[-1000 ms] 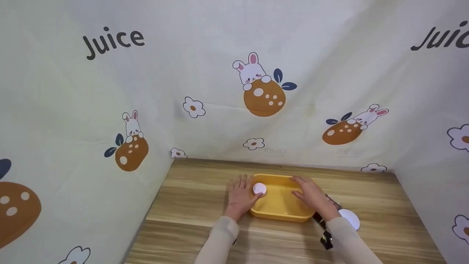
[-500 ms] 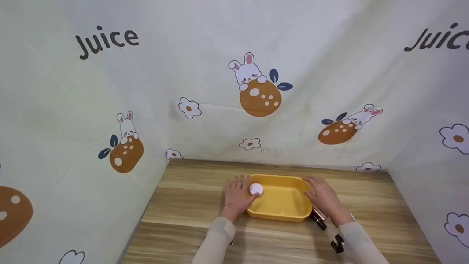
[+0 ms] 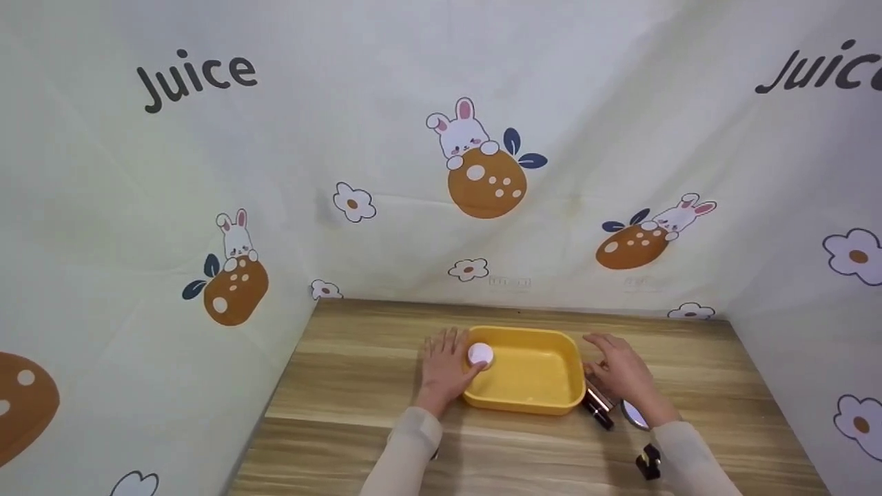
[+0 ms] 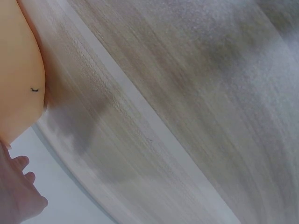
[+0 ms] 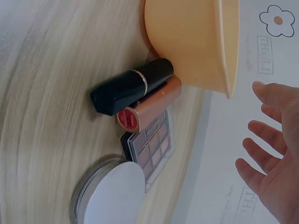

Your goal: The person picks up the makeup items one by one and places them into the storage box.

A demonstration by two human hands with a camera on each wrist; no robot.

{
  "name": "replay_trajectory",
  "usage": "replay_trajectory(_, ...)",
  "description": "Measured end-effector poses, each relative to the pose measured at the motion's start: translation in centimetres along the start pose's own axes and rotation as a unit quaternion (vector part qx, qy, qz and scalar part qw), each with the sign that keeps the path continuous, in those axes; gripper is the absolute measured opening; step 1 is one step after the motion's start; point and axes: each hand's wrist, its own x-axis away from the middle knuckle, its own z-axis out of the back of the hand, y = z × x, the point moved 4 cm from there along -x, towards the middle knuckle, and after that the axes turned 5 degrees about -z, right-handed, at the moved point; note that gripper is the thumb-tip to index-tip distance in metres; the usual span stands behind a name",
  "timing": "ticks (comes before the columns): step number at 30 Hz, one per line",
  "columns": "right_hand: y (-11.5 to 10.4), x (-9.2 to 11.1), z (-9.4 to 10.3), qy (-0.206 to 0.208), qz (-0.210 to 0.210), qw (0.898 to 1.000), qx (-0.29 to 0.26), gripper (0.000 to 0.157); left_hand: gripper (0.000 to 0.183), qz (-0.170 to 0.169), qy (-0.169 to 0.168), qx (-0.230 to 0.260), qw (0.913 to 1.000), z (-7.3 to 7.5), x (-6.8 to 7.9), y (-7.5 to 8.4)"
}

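Observation:
A yellow plastic tray (image 3: 530,375) stands on the table, with a small round white item (image 3: 481,355) inside its left end. My left hand (image 3: 444,365) rests at the tray's left rim, fingers extended outside it and the thumb reaching over the rim beside the round item. My right hand (image 3: 623,375) hovers just right of the tray, holding nothing, its fingers relaxed in the right wrist view. Near it lie a black lipstick tube (image 5: 133,86), a rose-gold lipstick tube (image 5: 152,105), an eyeshadow palette (image 5: 152,142) and a round white-lidded compact (image 5: 114,193).
The wood-grain table (image 3: 358,386) is enclosed at the back and sides by printed cloth (image 3: 386,124). A small black piece (image 3: 648,463) shows beside the right sleeve.
My right hand has moved right, off the inside of the tray, and now hovers above the cosmetics. The left hand has stayed at the tray's left rim.

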Motion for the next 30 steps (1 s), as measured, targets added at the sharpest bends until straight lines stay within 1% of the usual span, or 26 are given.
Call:
replay_trajectory(4, 0.6, 0.4, 0.2, 0.010, 0.010, 1.000, -0.010, 0.049, 0.082, 0.003, -0.009, 0.001, 1.0000, 0.1, -0.1, 0.0)
replay_trajectory(9, 1.1, 0.9, 0.4, 0.010, 0.002, 1.000, -0.018, 0.048, 0.082, 0.010, -0.022, -0.003, 0.9997, 0.3, -0.1, 0.0)
replay_trajectory(14, 1.7, 1.4, 0.5, 0.017, 0.000, 1.000, -0.018, 0.047, 0.082, 0.012, -0.020, 0.004, 0.9997, 0.3, 0.0, 0.1)
replay_trajectory(23, 2.7, 2.3, 0.5, 0.016, -0.007, 1.000, -0.009, 0.042, 0.082, 0.010, -0.022, -0.004, 0.9997, 0.2, 0.1, 0.1)
replay_trajectory(27, 3.2, 2.8, 0.6, 0.016, -0.014, 1.000, -0.004, 0.044, 0.083, 0.009, -0.026, -0.006, 0.9996, 0.0, -0.1, 0.0)
replay_trajectory(30, 3.6, 3.1, 0.7, 0.006, -0.021, 1.000, 0.002, 0.047, 0.081, 0.007, -0.027, -0.008, 0.9996, -0.1, -0.1, -0.1)
